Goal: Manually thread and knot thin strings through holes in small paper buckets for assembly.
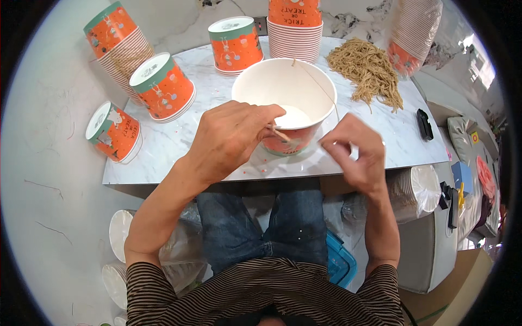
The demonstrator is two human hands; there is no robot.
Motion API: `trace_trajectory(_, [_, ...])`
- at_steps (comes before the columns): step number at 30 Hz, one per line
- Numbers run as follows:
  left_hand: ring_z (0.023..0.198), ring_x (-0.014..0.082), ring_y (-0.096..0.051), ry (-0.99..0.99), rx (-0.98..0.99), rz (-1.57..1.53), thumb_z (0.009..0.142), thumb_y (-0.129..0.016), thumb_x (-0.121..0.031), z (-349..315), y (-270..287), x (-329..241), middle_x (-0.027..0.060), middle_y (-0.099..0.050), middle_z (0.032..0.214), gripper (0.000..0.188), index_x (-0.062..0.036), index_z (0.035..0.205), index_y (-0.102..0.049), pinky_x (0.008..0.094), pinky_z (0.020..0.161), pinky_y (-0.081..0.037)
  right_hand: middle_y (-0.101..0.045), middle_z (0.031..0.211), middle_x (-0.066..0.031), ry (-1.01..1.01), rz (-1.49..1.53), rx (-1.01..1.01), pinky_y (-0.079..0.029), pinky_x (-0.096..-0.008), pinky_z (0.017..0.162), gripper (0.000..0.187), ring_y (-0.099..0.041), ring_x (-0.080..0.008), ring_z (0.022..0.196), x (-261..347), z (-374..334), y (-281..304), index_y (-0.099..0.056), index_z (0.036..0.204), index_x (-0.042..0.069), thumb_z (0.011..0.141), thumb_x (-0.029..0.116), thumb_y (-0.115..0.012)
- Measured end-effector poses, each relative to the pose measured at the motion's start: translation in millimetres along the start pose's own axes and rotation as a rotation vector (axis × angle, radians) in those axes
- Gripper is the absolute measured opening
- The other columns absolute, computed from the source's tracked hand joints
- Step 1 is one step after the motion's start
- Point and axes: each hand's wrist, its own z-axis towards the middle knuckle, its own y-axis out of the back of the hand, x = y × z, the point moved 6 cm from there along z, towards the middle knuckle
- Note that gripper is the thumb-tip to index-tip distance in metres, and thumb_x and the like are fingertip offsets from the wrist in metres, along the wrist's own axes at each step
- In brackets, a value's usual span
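Observation:
A white-lined paper bucket point(253, 87) with an orange and green outside stands upright at the table's front. From the far part of its rim a thin tan cord point(315, 81) runs over the right side of the rim toward my right hand. My left hand point(231, 133) is over the bucket's near left rim, thumb and fingers pinched on a short tan cord end point(281, 133) that sticks out. Right of the bucket, my right hand point(359, 149) is closed in a pinch, slightly blurred; what lies between its fingertips is too small to make out.
Upside-down orange buckets point(165, 89) stand singly and stacked along the left and back of the marble-patterned table point(206, 157). A heap of tan cords point(367, 68) lies back right, near a black object point(424, 125). Bagged bucket stacks point(416, 190) sit below the table; a sofa is right.

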Motion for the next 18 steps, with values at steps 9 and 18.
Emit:
trace_trajectory(9, [0.078, 0.0245, -0.073, -0.077, 0.101, -0.082, 0.078, -0.083, -0.009, 2.4, -8.7, 1.9, 0.0077, -0.075, 0.090, 0.039, -0.0065, 0.115, -0.070, 0.0341, 0.065, -0.058, -0.057, 0.081, 0.0005, 0.398, -0.572, 0.041, -0.050, -0.0329, 0.058, 0.038, -0.059, -0.0185, 0.064, -2.8, -22.2, -55.5, -0.077, 0.104, 0.018, 0.068, 0.007, -0.079])
trace_trajectory(18, [0.082, 0.0292, -0.070, -0.061, 0.109, -0.043, 0.078, -0.077, 0.003, -3.5, -8.1, 1.8, 0.0109, -0.072, 0.091, 0.034, -0.0042, 0.111, -0.070, 0.0395, 0.071, -0.057, -0.058, 0.081, -0.0035, 0.394, -0.683, 0.073, -0.051, -0.0354, 0.059, 0.026, -0.063, -0.0213, 0.068, -25.2, -17.1, -37.7, -0.071, 0.100, 0.011, 0.079, 0.021, -0.081])
